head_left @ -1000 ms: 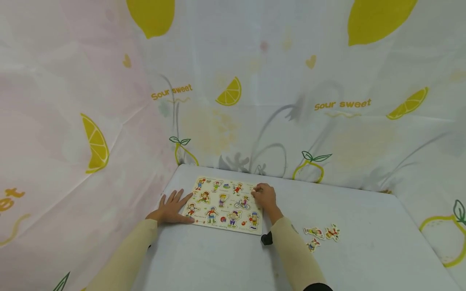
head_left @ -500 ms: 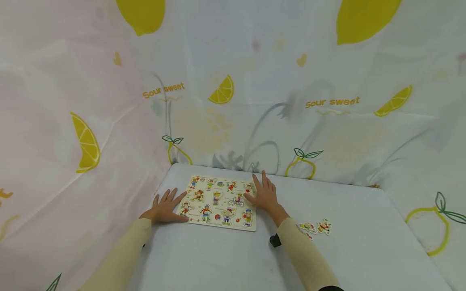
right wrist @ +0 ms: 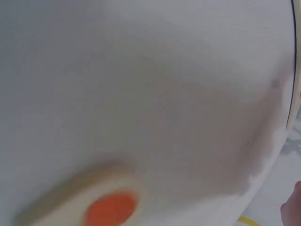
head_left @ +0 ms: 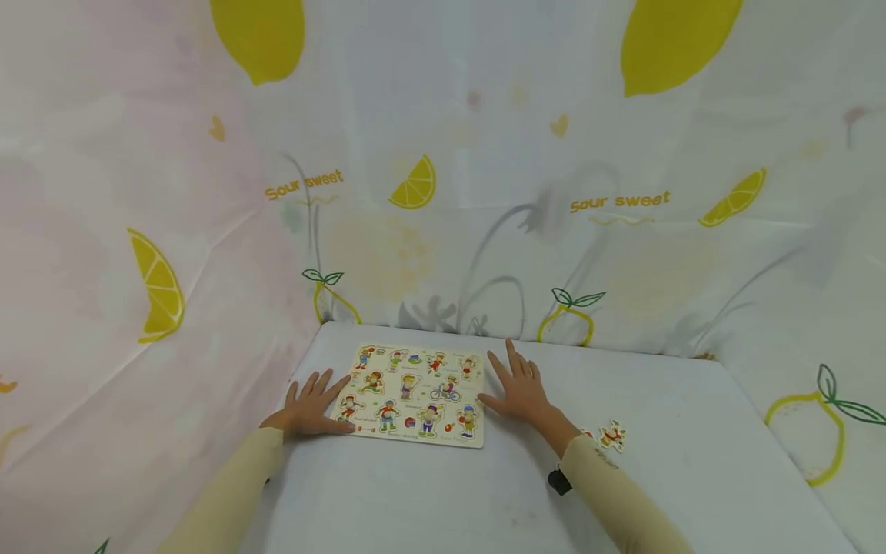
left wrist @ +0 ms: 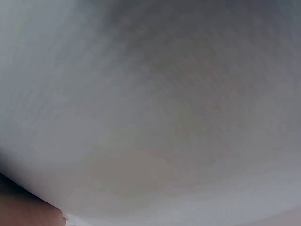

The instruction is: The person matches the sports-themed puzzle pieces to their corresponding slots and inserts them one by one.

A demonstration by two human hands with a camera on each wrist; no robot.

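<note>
The puzzle board point(head_left: 414, 394) lies on the table point(head_left: 692, 477), toward its far left corner. The left hand point(head_left: 309, 408) rests flat at the board's left edge, the right hand point(head_left: 521, 392) just right of it. Loose puzzle pieces point(head_left: 611, 435) lie farther right (partly behind the right forearm). Curtains point(head_left: 484, 192) stand behind and left.

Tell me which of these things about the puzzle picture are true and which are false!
1. The left hand lies flat at the puzzle board, fingers spread. True.
2. The right hand is pinching a puzzle piece. False: its fingers are straight and it holds nothing.
3. Loose puzzle pieces lie on the table, to the right of the right arm. True.
4. The board stands upright against the curtain. False: it lies flat on the table.
5. The lemon curtain says "Sour sweet". True.
</note>
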